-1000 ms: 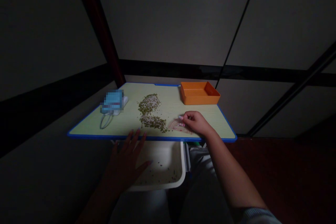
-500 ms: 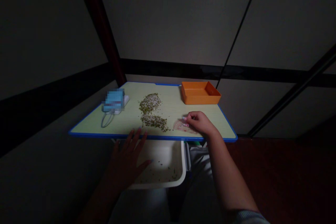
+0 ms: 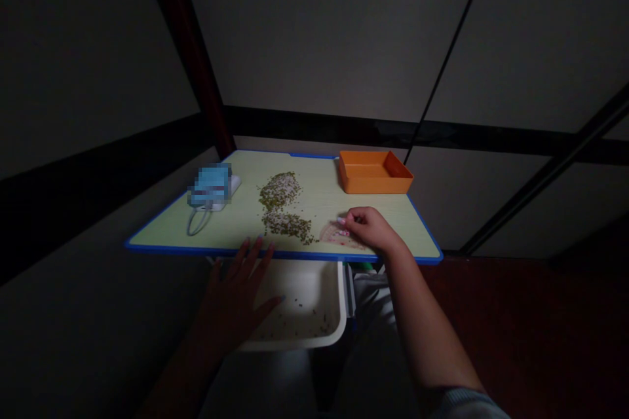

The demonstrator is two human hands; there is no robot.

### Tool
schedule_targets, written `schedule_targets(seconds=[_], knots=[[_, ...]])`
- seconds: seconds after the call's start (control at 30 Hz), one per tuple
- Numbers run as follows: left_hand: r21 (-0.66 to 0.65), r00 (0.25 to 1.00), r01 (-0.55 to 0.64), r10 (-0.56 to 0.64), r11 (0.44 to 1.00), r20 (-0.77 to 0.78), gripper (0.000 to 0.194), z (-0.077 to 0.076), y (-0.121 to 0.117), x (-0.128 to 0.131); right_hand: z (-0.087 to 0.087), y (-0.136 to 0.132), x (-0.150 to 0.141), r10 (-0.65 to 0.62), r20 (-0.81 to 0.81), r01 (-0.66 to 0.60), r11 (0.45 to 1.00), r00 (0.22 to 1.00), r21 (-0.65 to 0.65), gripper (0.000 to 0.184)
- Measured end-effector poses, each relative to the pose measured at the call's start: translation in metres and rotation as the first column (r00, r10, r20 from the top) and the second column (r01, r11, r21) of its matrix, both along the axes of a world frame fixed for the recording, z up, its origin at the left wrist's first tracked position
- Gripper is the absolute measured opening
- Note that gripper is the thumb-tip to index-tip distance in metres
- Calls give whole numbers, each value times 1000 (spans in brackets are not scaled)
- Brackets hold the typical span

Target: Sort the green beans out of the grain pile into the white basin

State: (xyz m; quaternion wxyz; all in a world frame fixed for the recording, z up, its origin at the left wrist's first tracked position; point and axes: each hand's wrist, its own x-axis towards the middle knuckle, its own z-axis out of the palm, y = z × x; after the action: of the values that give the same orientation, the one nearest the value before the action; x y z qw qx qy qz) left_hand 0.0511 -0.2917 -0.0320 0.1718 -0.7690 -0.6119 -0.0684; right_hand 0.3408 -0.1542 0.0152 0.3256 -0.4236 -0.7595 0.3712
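My left hand (image 3: 236,298) is spread open at the front edge of the table, its fingertips at the blue rim and its palm over a white tub (image 3: 314,342). My right hand (image 3: 369,228) is closed in a pinch, low above a pinkish, see-through fan-shaped piece (image 3: 330,234) lying near the front edge. What its fingertips hold, if anything, I cannot make out. Left of that piece lie two adjoining heaps of small grains, a farther heap (image 3: 281,190) and a nearer heap (image 3: 289,224), both mixed green-brown and pale.
An orange open box (image 3: 376,183) stands at the table's back right. On the left is a blurred blue device on a white base (image 3: 234,186) with a looped cable (image 3: 196,221). The pale table (image 3: 324,177) has a blue rim. Bits lie inside the tub. Panelled walls rise behind.
My right hand has shifted very slightly left, still pinched. The whole view has moved a little. My left hand keeps its spread pose, and the heaps look the same.
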Motion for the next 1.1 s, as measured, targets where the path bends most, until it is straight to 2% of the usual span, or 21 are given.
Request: schedule_targets(seconds=[0.3,0.5,0.7,0.87,1.1], knots=[[-29,1000,-19,19,999,-3,78,1,1,0,2,1,-4,-27,86,19,996,996,87,34],[18,1000,4,-4,1000,-6,78,-3,1,-1,2,1,-8,-14,117,-2,991,993,134,35],[54,1000,18,-18,998,-5,77,-3,0,-1,3,-1,-7,59,51,-63,996,997,65,35],[53,1000,23,-22,998,-13,76,-3,0,-1,5,-2,-4,30,-6,-30,1000,1000,0,35],[41,1000,15,-14,999,-27,79,-4,1,-2,6,-2,-2,67,-12,-67,998,998,-16,37]])
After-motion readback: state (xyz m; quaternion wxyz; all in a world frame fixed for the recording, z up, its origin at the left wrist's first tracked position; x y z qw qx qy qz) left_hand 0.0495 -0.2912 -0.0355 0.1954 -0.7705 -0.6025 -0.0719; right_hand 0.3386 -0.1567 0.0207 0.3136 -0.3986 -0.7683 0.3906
